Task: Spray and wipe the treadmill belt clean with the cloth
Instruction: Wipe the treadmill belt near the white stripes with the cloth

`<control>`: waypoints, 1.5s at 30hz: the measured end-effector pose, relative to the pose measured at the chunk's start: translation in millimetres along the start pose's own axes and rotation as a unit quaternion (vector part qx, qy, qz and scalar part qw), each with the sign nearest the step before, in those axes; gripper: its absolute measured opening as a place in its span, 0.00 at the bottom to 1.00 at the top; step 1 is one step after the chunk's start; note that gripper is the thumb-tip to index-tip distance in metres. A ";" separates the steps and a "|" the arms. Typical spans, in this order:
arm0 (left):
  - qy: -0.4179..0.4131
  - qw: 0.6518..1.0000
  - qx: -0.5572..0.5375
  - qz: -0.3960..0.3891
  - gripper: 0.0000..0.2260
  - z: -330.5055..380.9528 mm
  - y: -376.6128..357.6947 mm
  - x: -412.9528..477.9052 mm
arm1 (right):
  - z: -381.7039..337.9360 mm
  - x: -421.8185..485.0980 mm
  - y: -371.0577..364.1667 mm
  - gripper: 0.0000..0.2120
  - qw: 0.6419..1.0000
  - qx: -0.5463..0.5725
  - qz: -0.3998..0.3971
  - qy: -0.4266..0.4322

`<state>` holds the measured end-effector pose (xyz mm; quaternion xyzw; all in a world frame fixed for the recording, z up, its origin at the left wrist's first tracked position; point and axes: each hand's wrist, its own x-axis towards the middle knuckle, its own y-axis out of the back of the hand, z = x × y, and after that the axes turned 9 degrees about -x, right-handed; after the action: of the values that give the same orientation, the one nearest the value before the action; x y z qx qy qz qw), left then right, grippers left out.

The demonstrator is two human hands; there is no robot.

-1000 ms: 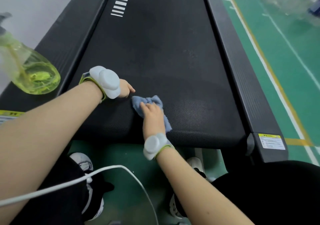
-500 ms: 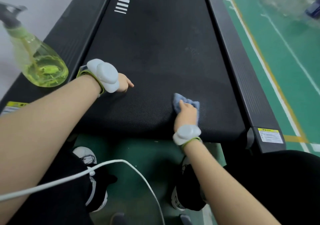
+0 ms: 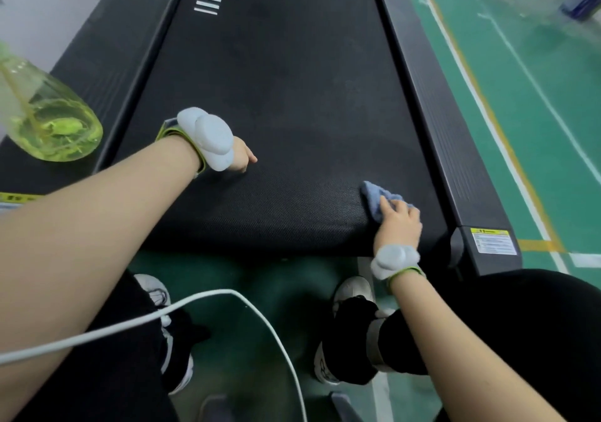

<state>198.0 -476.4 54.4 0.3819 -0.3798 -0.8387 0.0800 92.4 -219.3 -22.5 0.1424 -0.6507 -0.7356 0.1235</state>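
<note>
The black treadmill belt [image 3: 286, 96] runs away from me, its near end just in front of my feet. My right hand [image 3: 398, 223] presses a small blue cloth [image 3: 374, 198] flat on the belt's near right corner, close to the right side rail [image 3: 435, 106]. My left hand [image 3: 242, 158] rests on the belt near its left edge, mostly hidden behind a white wrist device, fingers curled with a fingertip on the surface. A clear spray bottle with yellow-green liquid [image 3: 45, 119] stands on the left side rail.
Green floor with white and yellow lines lies to the right. A white cable [image 3: 195, 301] loops across my legs. My shoes [image 3: 351, 294] stand just behind the belt's end. A yellow-and-white label [image 3: 492, 241] marks the right rail's end cap.
My right hand has slid the cloth rightward across the belt's near end, from beside the left hand to the right corner. The left hand has stayed in place.
</note>
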 end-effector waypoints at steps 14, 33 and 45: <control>0.001 0.998 0.055 -0.030 0.25 23.7 -17.3 3.7 | -50.5 -7.2 -18.8 0.25 0.951 0.081 0.165 0.248; -0.011 0.999 0.035 -0.035 0.20 29.0 -24.3 14.5 | -53.6 8.5 -17.4 0.22 0.950 0.127 0.153 0.242; -0.001 0.998 0.010 -0.055 0.19 23.8 -20.5 18.7 | 53.5 121.9 0.3 0.19 0.997 -0.020 0.019 -0.074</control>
<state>171.5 -456.2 39.2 0.4023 -0.3666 -0.8384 0.0296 -40.6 -214.7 -22.0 0.0724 -0.6461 -0.7543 0.0916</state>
